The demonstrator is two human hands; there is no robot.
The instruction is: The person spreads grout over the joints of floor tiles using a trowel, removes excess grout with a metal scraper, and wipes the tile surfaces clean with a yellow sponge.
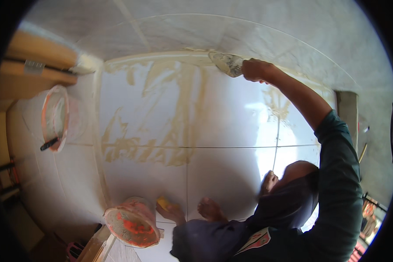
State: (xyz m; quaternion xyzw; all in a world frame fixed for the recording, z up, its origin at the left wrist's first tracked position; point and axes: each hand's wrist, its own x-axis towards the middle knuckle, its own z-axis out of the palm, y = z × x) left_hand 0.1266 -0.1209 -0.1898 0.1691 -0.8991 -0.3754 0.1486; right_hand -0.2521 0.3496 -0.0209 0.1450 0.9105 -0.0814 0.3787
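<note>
It is the tiled floor point(231, 126) that is put at risk first: with beige paste point(179, 126) smeared over its left-hand tiles, footing could be lost, or the smears trodden about, if the bare foot point(211, 208) were shifted onto them. Along the pale wall point(183, 32), scuffs could be left by too steep a blade. Down at lower left, an orange-stained bucket point(144, 209) is stood just beside the left hand point(172, 212); by a careless swing it could be tipped. And up at the joint of floor and wall, the trowel point(226, 64) is clasped in the right grip, the right hand point(256, 71) closed about its handle end; were it tilted, the paste there could be left uneven. In the left grip, a yellow item point(163, 203) is pinched, it seems.

Now, what is kept from view! The floor at lower right is largely covered by the body; the contents of the far bucket point(67, 109) are poorly made out; whether the trowel's edge is touching tile cannot be told; of the black handle point(49, 144) at that rim, no working end is clearly shown; the yellow item is too blurred to be identified.
</note>
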